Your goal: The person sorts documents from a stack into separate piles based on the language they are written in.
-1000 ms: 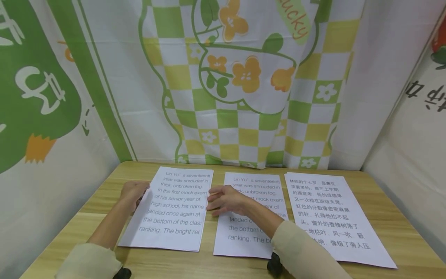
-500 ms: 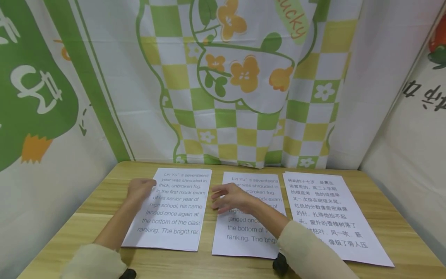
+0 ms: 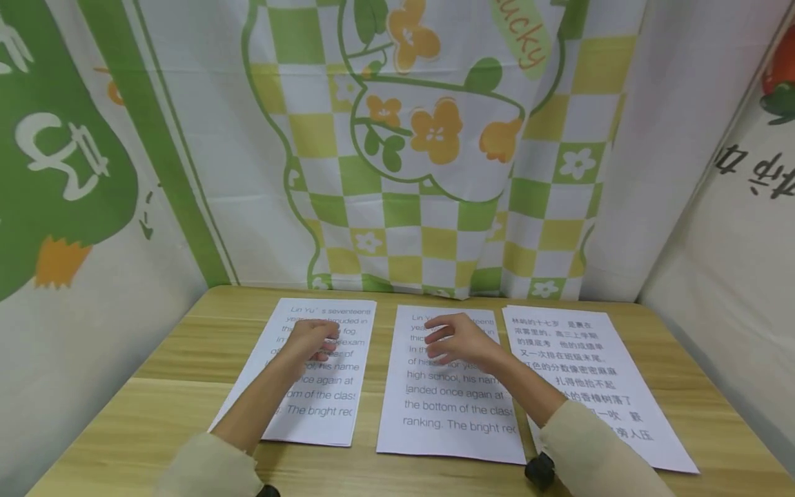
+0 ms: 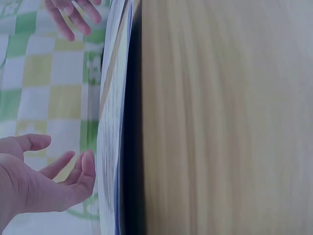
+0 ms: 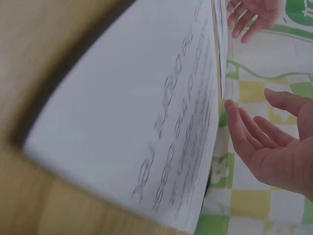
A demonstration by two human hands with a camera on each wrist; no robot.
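Observation:
Three stacks of printed paper lie side by side in the head view. English text covers the left stack [image 3: 310, 421] and the middle stack [image 3: 435, 442]; Chinese characters cover the right stack [image 3: 652, 452]. Over the left stack hovers my left hand [image 3: 308, 343], its fingers loosely bent and holding nothing. My right hand [image 3: 462, 342] is above the middle stack, also holding nothing. Both wrist views show a gap between thumb and fingers, as on the left hand [image 4: 58, 181] and the right hand [image 5: 274, 147]. My right forearm hides part of the Chinese text.
The stacks lie on a wooden table [image 3: 161, 407]. Behind it hangs a checkered green, yellow and white curtain [image 3: 404, 228]. A printed cloth [image 3: 168, 228] closes the left side, and another pale cloth [image 3: 733, 276] the right.
My left hand has left the left stack's outer edge and moved right over its text. My right hand has gone from the left stack's right edge to above the middle stack. The stacks look unmoved.

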